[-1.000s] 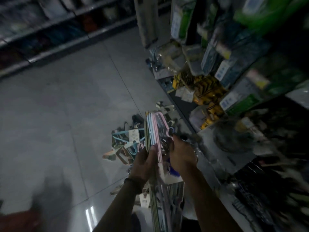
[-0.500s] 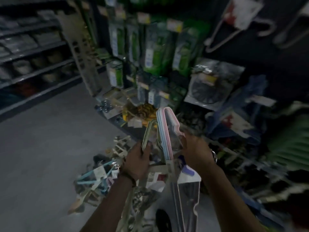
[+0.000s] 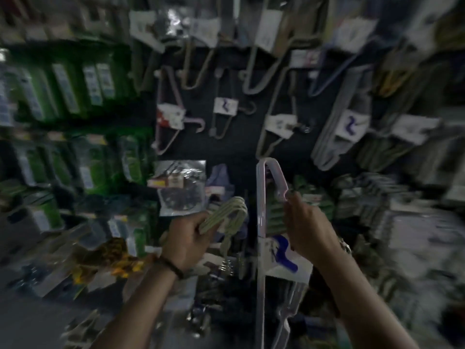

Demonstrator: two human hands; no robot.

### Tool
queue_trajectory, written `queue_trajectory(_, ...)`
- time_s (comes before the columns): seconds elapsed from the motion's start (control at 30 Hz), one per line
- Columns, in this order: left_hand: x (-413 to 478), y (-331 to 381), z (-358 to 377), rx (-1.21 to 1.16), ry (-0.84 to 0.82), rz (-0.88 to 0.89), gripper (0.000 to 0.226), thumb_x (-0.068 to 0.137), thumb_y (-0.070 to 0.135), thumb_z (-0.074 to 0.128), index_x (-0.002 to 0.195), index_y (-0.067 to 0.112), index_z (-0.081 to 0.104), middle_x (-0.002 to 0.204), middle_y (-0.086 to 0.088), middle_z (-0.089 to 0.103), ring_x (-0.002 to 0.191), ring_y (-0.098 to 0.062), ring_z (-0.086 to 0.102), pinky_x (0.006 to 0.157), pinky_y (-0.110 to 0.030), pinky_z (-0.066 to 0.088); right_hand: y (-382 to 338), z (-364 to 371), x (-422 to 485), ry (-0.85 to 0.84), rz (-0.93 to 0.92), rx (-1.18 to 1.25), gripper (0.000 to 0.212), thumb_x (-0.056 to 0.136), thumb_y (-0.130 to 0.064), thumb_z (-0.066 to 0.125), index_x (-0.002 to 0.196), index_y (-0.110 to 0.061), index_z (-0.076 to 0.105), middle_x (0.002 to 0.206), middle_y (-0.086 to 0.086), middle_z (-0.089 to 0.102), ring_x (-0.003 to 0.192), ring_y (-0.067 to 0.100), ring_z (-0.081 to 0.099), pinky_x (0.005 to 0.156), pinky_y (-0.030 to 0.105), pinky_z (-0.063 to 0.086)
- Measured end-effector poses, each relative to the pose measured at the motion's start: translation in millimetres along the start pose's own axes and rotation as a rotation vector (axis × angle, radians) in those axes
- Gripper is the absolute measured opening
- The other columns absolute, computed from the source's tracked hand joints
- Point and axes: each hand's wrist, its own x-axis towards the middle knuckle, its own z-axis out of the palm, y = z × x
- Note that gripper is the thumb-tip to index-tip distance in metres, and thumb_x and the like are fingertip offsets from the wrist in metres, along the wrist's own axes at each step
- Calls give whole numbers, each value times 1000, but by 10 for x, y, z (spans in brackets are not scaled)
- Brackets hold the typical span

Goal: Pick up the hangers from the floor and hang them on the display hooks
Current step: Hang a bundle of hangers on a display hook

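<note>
Before the display wall, left hand (image 3: 187, 239) gripping beige hangers (image 3: 227, 214), right hand (image 3: 308, 229) raising pale hangers (image 3: 266, 197)

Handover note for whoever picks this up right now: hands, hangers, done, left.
Left hand: shut on the beige hanger bundle, held low in front of the display.
Right hand: shut on the pink hanger bundle by its hook end; its white label with a blue mark hangs below the hand.
Display board: other hanger packs already hang on hooks above; the frame is blurred, so a free hook is hard to pick out.
Done: two bundles are up off the floor.
Left: hang both bundles. The floor pile is not in view, so check for more.
</note>
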Motion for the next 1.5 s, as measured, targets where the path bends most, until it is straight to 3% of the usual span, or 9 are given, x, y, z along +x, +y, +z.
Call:
queue_trajectory(0.2, 769, 1186, 1024, 89, -116, 209, 31, 108, 32, 51, 81, 47, 50, 72, 21, 55, 70, 4, 53, 65, -13, 36, 1377, -1072, -20, -112, 62, -112, 46, 91, -5, 65, 120, -24, 34, 76, 0, 57, 55, 23, 59, 50, 43, 54)
queue_trajectory(0.37, 1316, 1895, 1757, 79, -219, 339, 36, 106, 56, 40, 112, 32, 66, 107, 7, 71, 99, -14, 69, 86, -43, 55, 2337, -1700, 163, -32, 77, -168, 21, 103, -20, 49, 120, -27, 40, 78, 0, 58, 60, 21, 58, 49, 37, 45)
queue_trajectory(0.5, 1669, 2284, 2153, 55, -314, 449, 25, 110, 41, 49, 126, 33, 67, 109, 19, 62, 99, 3, 62, 85, -30, 52, 2714, -1904, 507, -59, 100, -222, 32, 99, -19, 55, 122, -35, 41, 89, 1, 62, 70, 23, 66, 62, 45, 61)
queue_trajectory(0.77, 2378, 2536, 2418, -1, -358, 516, 41, 109, 47, 50, 149, 48, 49, 164, 29, 34, 144, 8, 43, 119, -28, 42, 2871, -1925, 1703, 24, 36, -177, 28, 104, -14, 53, 118, -36, 43, 88, 0, 65, 67, 19, 65, 52, 33, 51)
queue_trajectory(0.93, 2792, 2586, 2466, 43, -330, 578, 43, 111, 36, 48, 152, 50, 47, 167, 40, -6, 139, 4, 49, 111, -25, 49, 2879, -1914, 2389, 34, -35, -217, 34, 100, -12, 62, 118, -29, 39, 90, 5, 67, 72, 28, 68, 53, 38, 51)
queue_trajectory(1.07, 3133, 2453, 2599, 91, -286, 660, 52, 109, 29, 50, 156, 48, 40, 171, 31, -5, 128, -20, 65, 99, -42, 59, 2934, -1934, 2712, 137, -96, -266, 37, 97, -15, 66, 116, -29, 38, 86, -1, 61, 65, 22, 66, 52, 40, 57)
queue_trajectory(1.17, 3269, 2377, 2691, 94, -289, 736, 58, 106, 39, 45, 160, 51, 30, 173, 27, -3, 125, -17, 66, 97, -40, 59, 2986, -1866, 2827, 275, -153, -325, 48, 92, -20, 74, 123, -29, 38, 90, 0, 60, 60, 22, 63, 50, 42, 58)
queue_trajectory(1.27, 3351, 2348, 2766, 118, -255, 758, 73, 106, 21, 56, 160, 56, 22, 173, 25, -4, 117, -15, 69, 88, -37, 62, 3015, -1832, 2835, 371, -150, -277, 51, 91, -23, 77, 126, -28, 40, 98, -1, 59, 66, 21, 63, 55, 42, 59)
queue_trajectory(1.5, 3496, 2396, 2836, 200, -212, 789, 88, 100, 5, 61, 161, 55, 20, 174, 24, -5, 142, -16, 54, 96, -37, 60, 3088, -1748, 2862, 483, -131, -284, 53, 93, -23, 73, 134, -25, 39, 103, 1, 57, 67, 24, 61, 56, 39, 52)
